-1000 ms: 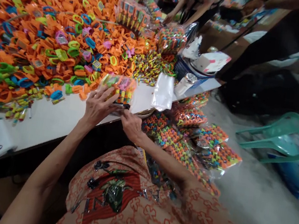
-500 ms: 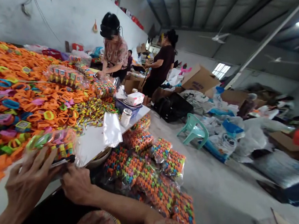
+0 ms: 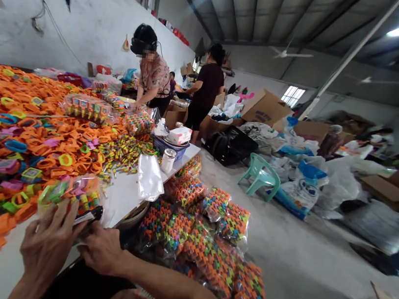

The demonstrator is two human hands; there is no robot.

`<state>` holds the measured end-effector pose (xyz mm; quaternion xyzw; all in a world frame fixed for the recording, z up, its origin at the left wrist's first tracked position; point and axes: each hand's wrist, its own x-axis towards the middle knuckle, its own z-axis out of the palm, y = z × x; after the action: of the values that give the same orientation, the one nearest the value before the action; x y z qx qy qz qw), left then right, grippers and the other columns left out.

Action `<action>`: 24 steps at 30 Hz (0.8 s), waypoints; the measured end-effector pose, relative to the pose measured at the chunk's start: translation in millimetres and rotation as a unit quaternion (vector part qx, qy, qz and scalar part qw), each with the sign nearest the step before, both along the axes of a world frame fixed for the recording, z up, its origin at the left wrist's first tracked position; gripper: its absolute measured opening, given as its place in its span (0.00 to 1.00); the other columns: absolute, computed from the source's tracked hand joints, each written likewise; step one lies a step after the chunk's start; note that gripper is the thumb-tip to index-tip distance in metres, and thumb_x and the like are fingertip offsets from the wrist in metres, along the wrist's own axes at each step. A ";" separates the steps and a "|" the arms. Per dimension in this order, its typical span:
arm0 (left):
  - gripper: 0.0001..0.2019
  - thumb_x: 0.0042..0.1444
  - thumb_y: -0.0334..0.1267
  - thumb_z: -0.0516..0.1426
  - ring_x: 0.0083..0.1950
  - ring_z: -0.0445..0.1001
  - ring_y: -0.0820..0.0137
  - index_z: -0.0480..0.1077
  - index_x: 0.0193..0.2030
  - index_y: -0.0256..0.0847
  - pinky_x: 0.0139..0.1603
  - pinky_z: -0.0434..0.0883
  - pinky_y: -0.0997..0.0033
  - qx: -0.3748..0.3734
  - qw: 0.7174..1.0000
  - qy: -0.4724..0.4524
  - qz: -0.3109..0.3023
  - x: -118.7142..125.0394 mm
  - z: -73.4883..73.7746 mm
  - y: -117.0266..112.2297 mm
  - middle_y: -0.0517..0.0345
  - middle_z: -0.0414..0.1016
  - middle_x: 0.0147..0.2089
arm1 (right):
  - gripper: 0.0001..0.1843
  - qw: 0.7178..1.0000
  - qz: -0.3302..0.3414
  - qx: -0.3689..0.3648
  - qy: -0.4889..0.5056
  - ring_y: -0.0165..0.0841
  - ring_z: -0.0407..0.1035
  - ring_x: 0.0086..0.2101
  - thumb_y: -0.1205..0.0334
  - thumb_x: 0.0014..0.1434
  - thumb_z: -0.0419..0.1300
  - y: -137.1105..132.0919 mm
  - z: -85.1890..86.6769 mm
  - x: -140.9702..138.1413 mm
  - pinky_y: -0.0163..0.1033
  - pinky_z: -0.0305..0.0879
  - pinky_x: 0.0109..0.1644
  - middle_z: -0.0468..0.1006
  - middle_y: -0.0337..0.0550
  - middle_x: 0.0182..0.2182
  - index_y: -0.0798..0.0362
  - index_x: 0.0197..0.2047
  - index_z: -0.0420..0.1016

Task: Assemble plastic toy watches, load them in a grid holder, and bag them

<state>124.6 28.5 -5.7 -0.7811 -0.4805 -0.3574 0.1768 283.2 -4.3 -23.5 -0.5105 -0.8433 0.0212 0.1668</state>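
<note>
Head view: the clear bag [image 3: 67,190] of bright plastic pieces [image 3: 88,199] might slide and spill if pressure from the left hand [image 3: 47,242] slackens. It lies on the table [image 3: 118,197] just beyond that hand — touching its extended fingers. The right hand [image 3: 101,249] curls beside a black object [image 3: 91,215]; what either hand grips, I cannot tell.

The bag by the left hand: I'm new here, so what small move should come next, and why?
Perhaps smooth the near side of the bag with the right hand, which is close to it; the left hand has fingers on the bag, likely steadying it, and the black object lies at that side.
</note>
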 end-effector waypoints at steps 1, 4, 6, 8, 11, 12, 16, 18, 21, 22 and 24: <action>0.40 0.69 0.46 0.53 0.66 0.72 0.36 0.35 0.81 0.57 0.54 0.71 0.35 0.001 1.000 0.004 -0.004 -0.6 -0.7 -0.2 0.43 0.66 0.73 | 0.17 1.000 0.004 0.006 -0.001 0.38 0.80 0.43 0.48 0.68 0.56 -0.8 0.3 -1.0 0.38 0.76 0.32 0.81 0.47 0.54 0.48 0.50 0.79; 0.37 0.69 0.45 0.52 0.67 0.72 0.39 0.41 0.81 0.56 0.55 0.72 0.40 -0.004 1.000 0.004 -0.012 -3.9 -1.2 0.2 0.44 0.67 0.73 | 0.15 1.000 0.021 0.022 -0.001 0.36 0.79 0.43 0.51 0.68 0.58 0.6 -1.9 -3.4 0.37 0.75 0.32 0.82 0.45 0.51 0.50 0.45 0.80; 0.34 0.70 0.45 0.51 0.68 0.72 0.41 0.47 0.81 0.53 0.57 0.73 0.42 -0.012 1.000 0.011 -0.009 -6.6 0.4 0.8 0.44 0.68 0.73 | 0.13 0.999 0.040 0.018 -0.015 0.35 0.79 0.39 0.52 0.68 0.58 3.6 -5.4 -3.9 0.37 0.73 0.31 0.84 0.42 0.46 0.51 0.43 0.80; 0.30 0.71 0.43 0.47 0.69 0.71 0.45 0.54 0.79 0.48 0.60 0.72 0.45 -0.032 0.999 0.030 -0.001 -8.8 3.5 1.0 0.43 0.69 0.72 | 0.13 0.998 0.045 0.021 -0.022 0.34 0.78 0.37 0.53 0.68 0.59 6.2 -9.1 -3.4 0.37 0.71 0.29 0.84 0.41 0.45 0.51 0.46 0.81; 0.28 0.73 0.43 0.43 0.70 0.70 0.49 0.62 0.76 0.43 0.64 0.71 0.50 -0.064 0.997 0.045 0.009 -10.1 7.6 0.2 0.44 0.68 0.73 | 0.20 0.999 0.035 0.031 -0.005 0.34 0.78 0.38 0.49 0.68 0.60 7.4 -11.4 -3.1 0.37 0.71 0.30 0.83 0.42 0.49 0.48 0.58 0.78; 0.27 0.74 0.43 0.42 0.71 0.69 0.50 0.63 0.75 0.41 0.64 0.70 0.51 -0.068 0.997 0.045 0.012 -10.0 8.2 -0.1 0.44 0.68 0.73 | 0.22 0.999 0.035 0.025 0.001 0.35 0.78 0.39 0.47 0.68 0.60 7.5 -10.9 -3.5 0.36 0.72 0.31 0.82 0.43 0.50 0.48 0.59 0.77; 0.28 0.74 0.45 0.42 0.71 0.68 0.47 0.64 0.74 0.38 0.64 0.70 0.49 -0.059 0.997 0.042 0.014 -8.8 6.9 -0.5 0.41 0.66 0.74 | 0.18 0.998 0.055 -0.036 0.014 0.34 0.79 0.43 0.44 0.67 0.61 9.8 -6.3 -5.8 0.34 0.75 0.36 0.83 0.40 0.50 0.47 0.48 0.82; 0.28 0.74 0.46 0.42 0.71 0.68 0.46 0.63 0.75 0.38 0.64 0.70 0.49 -0.057 0.997 0.042 0.014 -8.3 5.7 0.2 0.40 0.66 0.74 | 0.19 0.996 0.065 -0.059 0.025 0.35 0.80 0.45 0.42 0.67 0.61 11.2 -5.1 -6.1 0.35 0.76 0.38 0.83 0.40 0.51 0.48 0.45 0.82; 0.29 0.74 0.47 0.41 0.70 0.69 0.45 0.64 0.74 0.38 0.63 0.71 0.49 -0.060 0.997 0.044 0.021 -8.1 4.7 2.3 0.39 0.67 0.73 | 0.20 0.992 0.060 -0.075 0.078 0.38 0.80 0.48 0.42 0.65 0.63 11.4 -7.1 -6.5 0.37 0.77 0.41 0.82 0.42 0.55 0.49 0.49 0.81; 0.30 0.74 0.48 0.41 0.70 0.69 0.45 0.64 0.74 0.38 0.62 0.71 0.49 -0.062 0.997 0.045 0.024 -8.3 4.5 3.2 0.38 0.68 0.73 | 0.21 0.990 0.055 -0.076 0.107 0.38 0.79 0.50 0.43 0.65 0.65 10.9 -8.6 -7.1 0.37 0.77 0.43 0.82 0.42 0.56 0.49 0.53 0.81; 0.30 0.74 0.49 0.40 0.69 0.70 0.45 0.64 0.74 0.38 0.62 0.71 0.49 -0.070 0.996 0.047 0.026 -8.5 4.3 4.7 0.38 0.67 0.73 | 0.23 0.983 0.046 -0.075 0.161 0.36 0.78 0.54 0.46 0.65 0.66 10.1 -12.4 -9.5 0.35 0.77 0.49 0.80 0.41 0.59 0.46 0.59 0.78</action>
<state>116.1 33.2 -1.3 -0.7947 -0.5157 -0.2808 0.1537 273.7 5.8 -35.9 -0.4719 -0.8241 0.1742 0.2604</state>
